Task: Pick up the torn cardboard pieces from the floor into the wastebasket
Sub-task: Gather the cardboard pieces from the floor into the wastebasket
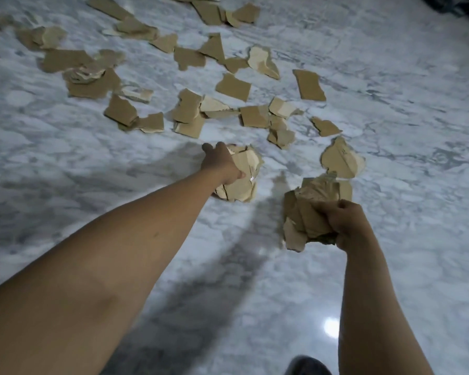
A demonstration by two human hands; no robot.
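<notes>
Currently both bare arms reach out over a glossy white and grey marbled floor [406,125], each hand already loaded. The left hand [222,165] is stretched forward and low, its fingers and thumb curled round a pale tan stack of torn cardboard pieces [244,185]; whether that stack touches the floor cannot be told. The right hand [345,223], nearer the camera, is clenched round a crumpled brown bundle of torn cardboard [307,212], whose ragged ends stick out to the left of and beyond the fist. Just beyond that bundle a pale rounded cardboard scrap [339,161] lies flat on the floor. Farther out, many loose brown torn cardboard pieces [233,86] are scattered across the floor, some overlapping in small heaps, others lying singly, such as a long brown cardboard strip [309,85] off to the right. Soft shadows of the arms fall across the floor beneath them. A dark blurred object [455,6] sits in the far right corner, too indistinct to identify, and a dark rounded shape [309,365] shows at the bottom edge between the arms.
</notes>
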